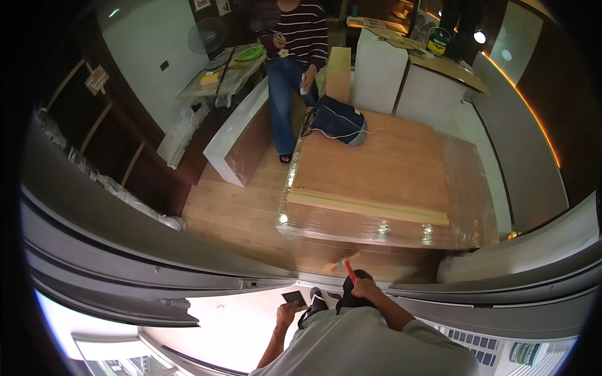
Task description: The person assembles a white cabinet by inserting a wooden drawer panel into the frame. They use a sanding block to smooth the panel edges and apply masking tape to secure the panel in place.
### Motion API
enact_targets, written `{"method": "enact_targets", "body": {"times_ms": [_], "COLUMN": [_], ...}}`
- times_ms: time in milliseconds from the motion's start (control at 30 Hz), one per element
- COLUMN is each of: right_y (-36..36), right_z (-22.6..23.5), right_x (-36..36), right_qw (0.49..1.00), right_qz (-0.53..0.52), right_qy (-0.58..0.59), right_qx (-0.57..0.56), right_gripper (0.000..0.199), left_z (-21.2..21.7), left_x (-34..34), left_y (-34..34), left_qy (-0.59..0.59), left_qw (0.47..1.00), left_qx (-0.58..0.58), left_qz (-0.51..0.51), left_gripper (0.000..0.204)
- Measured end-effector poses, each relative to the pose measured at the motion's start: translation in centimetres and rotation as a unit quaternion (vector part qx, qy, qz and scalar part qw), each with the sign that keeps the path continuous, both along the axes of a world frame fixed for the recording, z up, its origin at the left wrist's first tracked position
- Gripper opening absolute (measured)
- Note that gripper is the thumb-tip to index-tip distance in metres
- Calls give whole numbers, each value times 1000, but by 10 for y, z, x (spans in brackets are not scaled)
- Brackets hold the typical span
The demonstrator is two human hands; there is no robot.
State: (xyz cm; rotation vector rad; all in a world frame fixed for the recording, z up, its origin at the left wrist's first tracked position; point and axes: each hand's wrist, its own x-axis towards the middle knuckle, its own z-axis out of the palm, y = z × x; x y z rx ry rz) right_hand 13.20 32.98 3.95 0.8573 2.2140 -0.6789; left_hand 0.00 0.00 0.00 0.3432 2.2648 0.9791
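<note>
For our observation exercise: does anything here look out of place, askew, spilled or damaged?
The dark blue bag looks out of place: a personal-looking item resting on the large brown board, amid plastic wrapping.

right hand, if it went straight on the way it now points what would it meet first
Ahead of the right hand and its red-handled tool, probably the near side of the plastic-wrapped wooden platform; height is hard to judge, so it could pass above it.

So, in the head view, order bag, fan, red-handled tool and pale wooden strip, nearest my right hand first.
1. Red-handled tool, held in right hand
2. Pale wooden strip, straight ahead
3. Bag, beyond the strip
4. Fan, far back left
</note>
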Motion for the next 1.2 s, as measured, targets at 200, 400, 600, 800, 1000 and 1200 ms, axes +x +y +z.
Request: {"method": "enact_targets", "body": {"times_ms": [200,400,600,800,1000,1200], "right_y": [50,99,150,236,279,273], "right_z": [10,-38,-53,61,128,153], "right_x": [-13,-14,-28,-68,-100,-108], "right_qw": [995,966,870,887,887,922], "right_qz": [63,113,287,192,121,45], "right_qy": [73,148,237,92,19,9], "right_qx": [-23,-180,-323,-410,-445,-384], "right_gripper": [50,53,45,51,53,51], "left_z": [-37,-62,-42,16,10,-21], "left_x": [-38,-68,-101,-91,-61,-46], "left_y": [36,94,143,194,208,199], "left_qy": [12,-78,-30,138,112,-28], "left_qw": [990,967,980,987,968,972], "left_qx": [3,-86,-30,-77,-111,-150], "left_qz": [-139,-226,-192,-27,196,177], "left_gripper": [41,48,25,34,35,40]}}
